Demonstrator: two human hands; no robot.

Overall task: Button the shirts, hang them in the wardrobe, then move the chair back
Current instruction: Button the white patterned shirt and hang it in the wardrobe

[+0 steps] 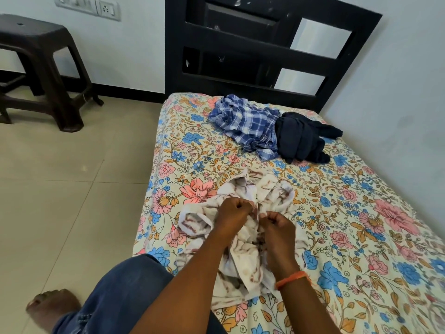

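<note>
A white shirt with brown marbled print (243,239) lies crumpled on the near part of the bed. My left hand (232,214) pinches its front edge with curled fingers. Close beside it, my right hand (277,226) pinches the facing edge of the same shirt; an orange band sits on that wrist. Farther up the bed lies a blue and white checked shirt (245,125), bunched up. A dark navy shirt (303,138) rests against its right side.
The bed has a floral sheet (361,213) and a black headboard (265,49) against the wall. A dark brown plastic stool (36,59) stands on the tiled floor at the far left. My knee in blue jeans and a bare foot are at the bottom left.
</note>
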